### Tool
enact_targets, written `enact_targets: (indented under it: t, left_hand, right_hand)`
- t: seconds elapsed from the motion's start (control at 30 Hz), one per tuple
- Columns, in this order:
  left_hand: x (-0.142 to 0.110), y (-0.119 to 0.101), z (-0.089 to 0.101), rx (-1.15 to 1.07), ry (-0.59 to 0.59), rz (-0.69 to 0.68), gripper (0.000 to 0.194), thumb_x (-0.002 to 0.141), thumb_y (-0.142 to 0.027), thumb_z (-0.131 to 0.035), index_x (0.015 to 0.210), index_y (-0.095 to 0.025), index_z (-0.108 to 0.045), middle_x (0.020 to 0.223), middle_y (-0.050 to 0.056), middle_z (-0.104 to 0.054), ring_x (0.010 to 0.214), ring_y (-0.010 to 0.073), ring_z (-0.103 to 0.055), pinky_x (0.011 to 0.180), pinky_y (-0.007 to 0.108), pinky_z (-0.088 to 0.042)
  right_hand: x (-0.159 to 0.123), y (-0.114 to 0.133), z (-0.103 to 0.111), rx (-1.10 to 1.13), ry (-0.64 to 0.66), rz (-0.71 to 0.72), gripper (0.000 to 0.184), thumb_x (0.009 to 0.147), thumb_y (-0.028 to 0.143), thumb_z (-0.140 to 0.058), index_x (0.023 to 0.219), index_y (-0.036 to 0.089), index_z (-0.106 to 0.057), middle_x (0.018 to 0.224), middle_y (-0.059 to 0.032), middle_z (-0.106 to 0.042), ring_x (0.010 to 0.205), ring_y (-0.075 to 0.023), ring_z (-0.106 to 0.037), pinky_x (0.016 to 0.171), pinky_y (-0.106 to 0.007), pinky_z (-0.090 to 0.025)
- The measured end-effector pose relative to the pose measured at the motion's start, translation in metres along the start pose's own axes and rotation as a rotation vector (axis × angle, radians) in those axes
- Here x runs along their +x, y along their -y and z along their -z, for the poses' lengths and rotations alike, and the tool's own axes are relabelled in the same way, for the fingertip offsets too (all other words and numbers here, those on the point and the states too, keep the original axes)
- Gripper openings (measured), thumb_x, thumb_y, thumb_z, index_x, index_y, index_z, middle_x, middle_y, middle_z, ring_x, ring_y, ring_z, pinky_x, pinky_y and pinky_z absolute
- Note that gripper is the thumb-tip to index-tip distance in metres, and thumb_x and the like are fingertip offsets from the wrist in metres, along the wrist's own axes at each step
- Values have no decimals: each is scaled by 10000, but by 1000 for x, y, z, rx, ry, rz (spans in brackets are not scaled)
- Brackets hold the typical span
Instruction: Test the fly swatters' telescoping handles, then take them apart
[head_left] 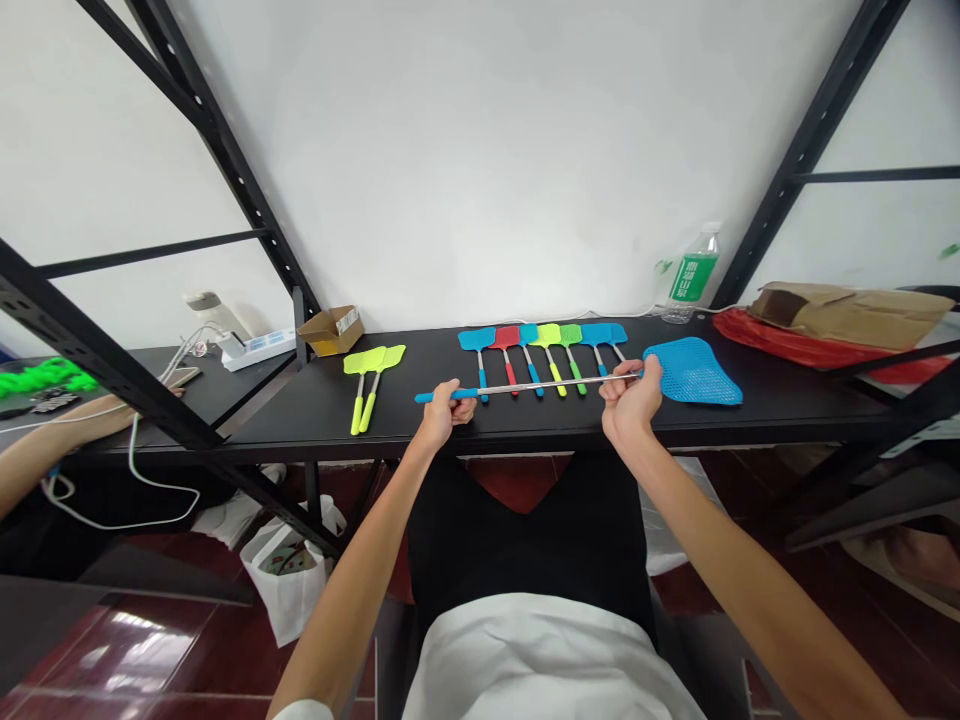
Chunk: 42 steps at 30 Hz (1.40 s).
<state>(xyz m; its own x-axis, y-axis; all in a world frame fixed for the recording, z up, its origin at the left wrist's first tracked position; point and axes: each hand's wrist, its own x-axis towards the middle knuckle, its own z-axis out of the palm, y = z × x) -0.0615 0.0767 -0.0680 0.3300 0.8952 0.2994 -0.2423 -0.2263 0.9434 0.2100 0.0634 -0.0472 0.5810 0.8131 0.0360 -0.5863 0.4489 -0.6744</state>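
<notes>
I hold a blue fly swatter (694,372) level above the black table (787,405), its metal rod stretched out long. My left hand (448,405) is closed round the blue handle end. My right hand (634,393) pinches the rod close to the blue mesh head, which points right. Behind the rod lies a row of several short swatters (546,340) in blue, red, yellow and green. Two yellow-green swatters (373,372) lie side by side to the left.
A small open cardboard box (331,329) and a green-labelled water bottle (690,275) stand by the wall. Brown paper over red material (840,320) lies far right. Another person's forearm (45,445) rests on the left table near a white cable. A white bag (285,580) sits on the floor.
</notes>
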Motion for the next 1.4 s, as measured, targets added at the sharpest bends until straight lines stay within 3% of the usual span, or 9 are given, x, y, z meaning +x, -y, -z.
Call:
enact_targets:
  t: [0.17, 0.37, 0.93, 1.4]
  left_hand:
    - [1, 1, 0, 18, 15, -4, 547, 893, -523, -463, 457, -210, -356, 439, -40, -244, 412, 78, -188, 459, 268, -134]
    - [1, 0, -3, 18, 7, -13, 539, 891, -515, -462, 458, -210, -358, 437, -42, -243, 414, 80, -192, 461, 268, -129]
    - [2, 3, -1, 40, 27, -14, 551, 913, -518, -432, 462, -215, -342, 432, -36, -247, 416, 83, -193, 467, 285, -125]
    - [4, 5, 2, 68, 31, 8, 583, 886, -591, -452, 455, -214, -348, 424, -34, -253, 411, 80, -208, 464, 282, -124]
  right_hand:
    - [-5, -8, 0, -23, 26, 15, 490, 1007, 457, -398, 613, 199, -532, 407, 86, -269, 345, -66, -243, 366, -200, -240]
    - [-13, -16, 0, -42, 73, 27, 510, 976, 554, -453, 629, 199, -566, 407, 89, -257, 361, -71, -235, 374, -206, -246]
    - [-22, -18, -4, -56, 90, 25, 549, 933, 653, -471, 625, 207, -561, 401, 84, -266, 360, -72, -245, 395, -239, -239]
    - [-26, -22, -6, -58, 94, 9, 523, 945, 633, -458, 644, 215, -542, 409, 90, -254, 358, -76, -238, 394, -237, -241]
